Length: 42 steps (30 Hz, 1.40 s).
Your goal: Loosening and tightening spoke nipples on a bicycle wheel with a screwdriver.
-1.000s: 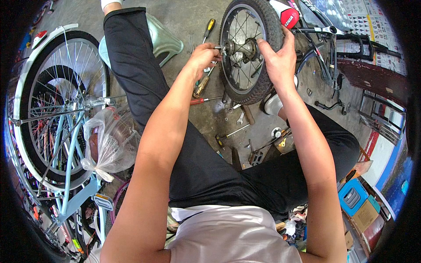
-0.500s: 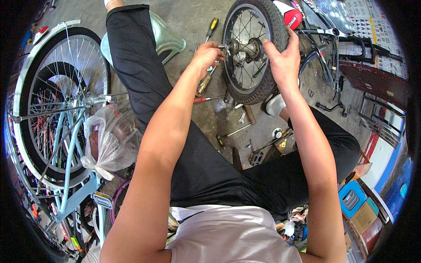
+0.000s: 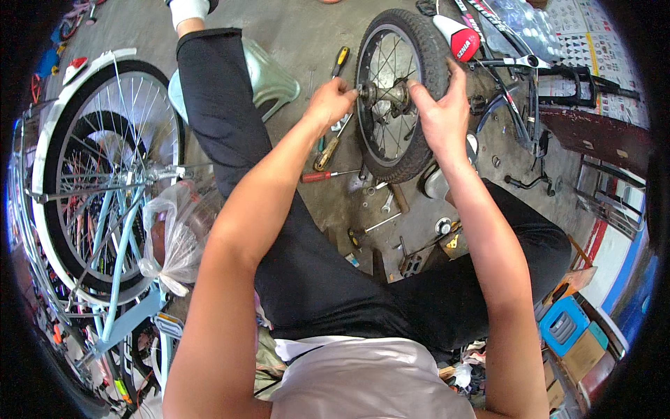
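1. Nearest, below wheel: blk trousers [image 3: 321, 279], matte cloth, legs apart.
2. Floor [image 3: 307, 35]: grey concrete, stained. Just below wheel: steel spanner [image 3: 387, 203]; lower L, red-handled screwdriver [image 3: 318, 177].
3. Wheel [image 3: 384, 96] btw hands, near-upright, slight tilt; knobby blk rubber tyre, thin spokes, metal hub.
4. L hand [image 3: 331, 102], L of wheel: fingers close together by axle end; can't tell if gripping. R hand [image 3: 447, 115], R side: thumb twd hub, fingers over tyre, holding wheel.
5. Well L of wheel: lt-blue bicycle [image 3: 124, 241], wht mudguard; clear crinkled bag [image 3: 178, 234] beside.
6. Upper R of wheel: red/wht saddle [image 3: 462, 40], wht lettering; beyond, printed sheet [image 3: 607, 52], rows of dark symbols.
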Available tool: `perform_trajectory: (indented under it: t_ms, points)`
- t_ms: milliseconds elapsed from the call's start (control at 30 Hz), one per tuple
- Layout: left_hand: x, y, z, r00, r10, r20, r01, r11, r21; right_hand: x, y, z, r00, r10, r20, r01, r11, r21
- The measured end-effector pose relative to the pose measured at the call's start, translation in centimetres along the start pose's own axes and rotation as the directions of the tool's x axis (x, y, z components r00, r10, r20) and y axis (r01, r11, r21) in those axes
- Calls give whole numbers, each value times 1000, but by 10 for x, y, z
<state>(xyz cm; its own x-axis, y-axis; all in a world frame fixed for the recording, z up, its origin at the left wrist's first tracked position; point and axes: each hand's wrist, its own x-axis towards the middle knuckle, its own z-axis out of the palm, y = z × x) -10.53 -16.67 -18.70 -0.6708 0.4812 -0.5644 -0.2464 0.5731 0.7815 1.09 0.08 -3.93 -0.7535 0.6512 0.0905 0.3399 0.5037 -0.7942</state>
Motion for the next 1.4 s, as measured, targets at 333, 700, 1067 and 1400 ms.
perform_trajectory:
  t_ms: [333,700,1067,1400]
  points:
    - [8,-9,17,989,98,-114,-88,992,86,0,10,-3,1000,15,-12,-14,1000,13]
    - [1,-12,-11,995,-57,-81,48,992,-118,27,63,-9,887,290,360,-374,908,188]
    - [-3,4,-23,989,-110,-97,78,955,-284,65,114,27,716,-58,696,458,791,-405]
    - [-1,-2,-29,982,-158,-103,95,886,-454,64,115,45,720,-151,677,499,791,-354]
